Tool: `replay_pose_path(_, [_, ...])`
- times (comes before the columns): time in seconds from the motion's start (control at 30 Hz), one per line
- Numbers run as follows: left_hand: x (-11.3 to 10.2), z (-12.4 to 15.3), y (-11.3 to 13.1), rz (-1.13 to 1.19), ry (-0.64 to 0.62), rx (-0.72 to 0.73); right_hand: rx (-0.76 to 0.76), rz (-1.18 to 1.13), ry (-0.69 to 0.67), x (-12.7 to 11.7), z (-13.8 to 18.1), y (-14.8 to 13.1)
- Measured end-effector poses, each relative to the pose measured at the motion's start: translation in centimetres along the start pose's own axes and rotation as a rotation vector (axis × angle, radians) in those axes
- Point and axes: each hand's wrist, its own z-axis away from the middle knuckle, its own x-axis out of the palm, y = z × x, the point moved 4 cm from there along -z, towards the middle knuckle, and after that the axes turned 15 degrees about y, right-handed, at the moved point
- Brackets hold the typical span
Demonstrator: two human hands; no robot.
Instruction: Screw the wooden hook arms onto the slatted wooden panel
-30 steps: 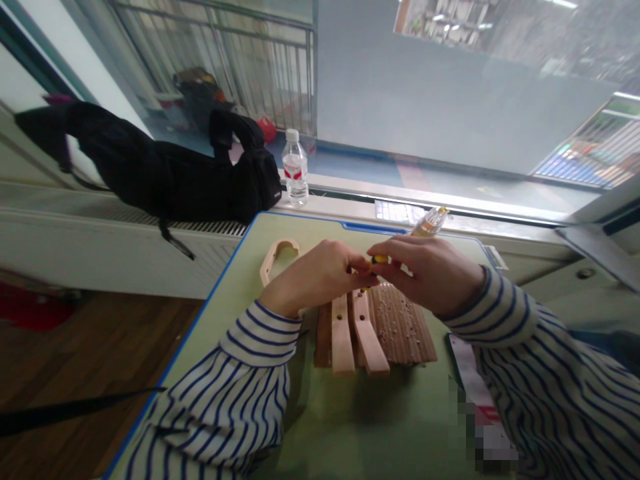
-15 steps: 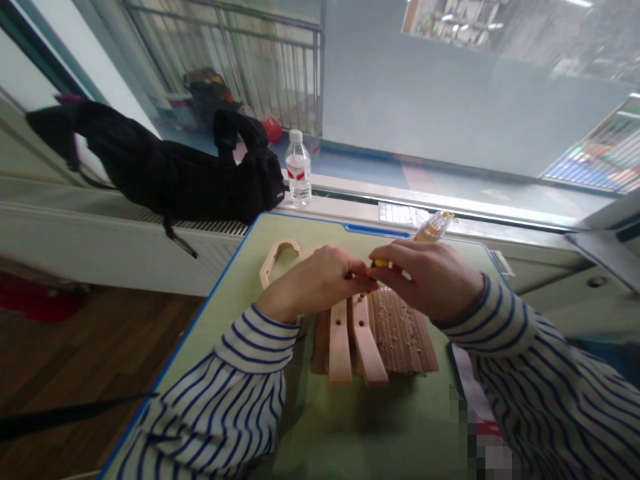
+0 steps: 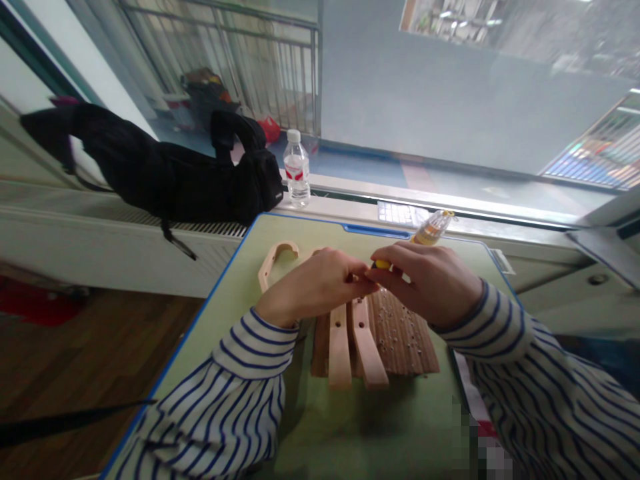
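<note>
My right hand [image 3: 433, 283] grips a short yellow-and-black handle [image 3: 383, 265] that looks like a screwdriver's; the rest of the tool is hidden by fingers. Pinched close beside it are the fingers of my left hand [image 3: 320, 283], and what they hold does not show. Both hands are over the far ends of two pale wooden pieces with drilled holes, a straight-looking left piece [image 3: 340, 357] and an angled right piece [image 3: 369, 353]. These lie side by side on a brown board [image 3: 400, 340] pitted with small holes.
A curved wooden hook [image 3: 270, 263] lies at the left of the green table [image 3: 310, 440]. Behind my right hand is a clear bottle with amber contents [image 3: 435, 227]. On the sill are a water bottle [image 3: 298, 170] and a black bag [image 3: 200, 177].
Both hands keep almost the same place over the wooden pieces. The right fingers have shifted slightly on the handle, and more of its yellow shows. The view has moved very little.
</note>
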Motion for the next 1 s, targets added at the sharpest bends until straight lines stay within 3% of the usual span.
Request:
replay_pose_path(0.27, [-0.52,-0.05,0.45,0.001,0.003,-0.023,0.012,0.006,-0.050,-0.16,-0.19,-0.42])
replay_pose_path(0.57, [-0.57,0.06,0.32,0.019,0.008,-0.036,-0.078,-0.148,-0.081,-0.89,-0.26,-1.03])
replay_pose_path(1.0, [0.05,0.14,-0.09,0.065,-0.055,-0.023,-0.029,-0.052,-0.033,-0.56,0.09,-0.50])
